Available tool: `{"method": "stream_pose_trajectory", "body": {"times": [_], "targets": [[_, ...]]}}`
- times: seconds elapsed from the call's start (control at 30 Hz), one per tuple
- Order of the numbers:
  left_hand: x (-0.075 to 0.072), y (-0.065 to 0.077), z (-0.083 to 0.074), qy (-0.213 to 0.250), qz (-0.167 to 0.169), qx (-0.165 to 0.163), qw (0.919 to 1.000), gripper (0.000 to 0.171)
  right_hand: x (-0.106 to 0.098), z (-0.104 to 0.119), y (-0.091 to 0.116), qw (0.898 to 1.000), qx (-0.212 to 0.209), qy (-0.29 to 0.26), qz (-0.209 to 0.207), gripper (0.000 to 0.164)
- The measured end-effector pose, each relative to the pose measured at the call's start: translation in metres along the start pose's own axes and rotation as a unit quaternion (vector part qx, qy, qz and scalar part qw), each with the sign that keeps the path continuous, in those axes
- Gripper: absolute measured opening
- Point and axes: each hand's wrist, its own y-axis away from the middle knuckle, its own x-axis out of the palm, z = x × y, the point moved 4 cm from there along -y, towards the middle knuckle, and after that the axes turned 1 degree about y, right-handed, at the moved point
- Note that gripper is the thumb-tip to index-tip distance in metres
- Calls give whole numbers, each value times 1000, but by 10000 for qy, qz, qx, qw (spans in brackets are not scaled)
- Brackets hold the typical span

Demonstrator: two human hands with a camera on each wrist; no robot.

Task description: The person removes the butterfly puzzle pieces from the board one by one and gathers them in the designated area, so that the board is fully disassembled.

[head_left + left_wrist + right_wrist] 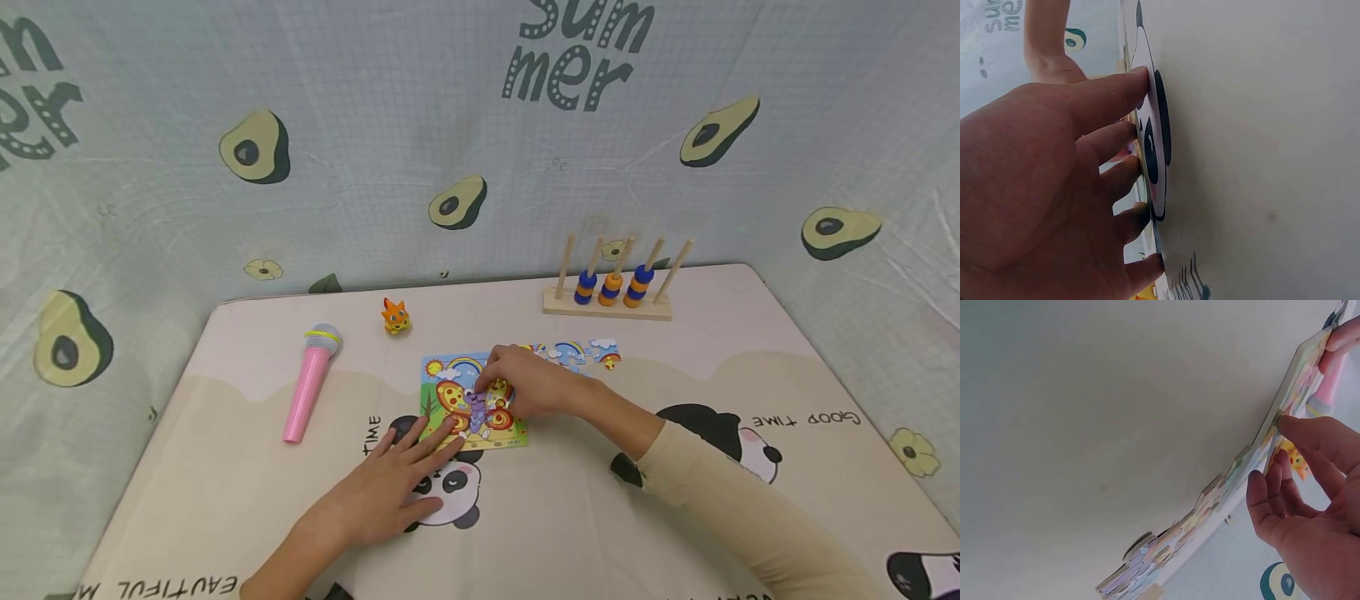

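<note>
right hand (536, 383): at the upper right part of the puzzle board (513, 437). thumb and fingertips clamped on a thin puzzle piece (1270, 453); in the right wrist view the piece stands tilted between them, thumb tip at the board's edge. cannot tell whether the piece touches its slot. in the head view the hand covers that corner.

left hand (390, 483): palm down, fingers spread apart, fingertips on the board's lower left part. thumb lies off the board, over a panda print (457, 500).

puzzle board: flat on the tablecloth (562, 517), mid-table, between the two hands. picture: butterfly with purple body and red and yellow wings; sun, cloud and rainbow above; green at left.

loose pieces (570, 354): rough row to the right of the board, just beyond the right hand, the nearest partly hidden by it. rainbow, cloud and mushroom motifs legible.

surroundings: pink microphone (307, 392) lies left of the board, grey head pointing away from the person, yellow ring round the head. small orange figure (396, 317) beyond the board, toward the left. wooden peg rack (607, 312) near the far edge, right side; five pegs, blue and orange beads (612, 287) on the middle three. pale backdrop (375, 225) behind, avocado print and "summer" lettering. right forearm in a beige sleeve (720, 492).
</note>
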Motion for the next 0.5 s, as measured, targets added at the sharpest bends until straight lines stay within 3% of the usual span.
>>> {"method": "stream_pose_trajectory", "body": {"times": [0.5], "targets": [[-1, 0, 0, 26, -8, 9, 10000, 72, -1, -3, 2, 9999, 49, -64, -83, 47]]}}
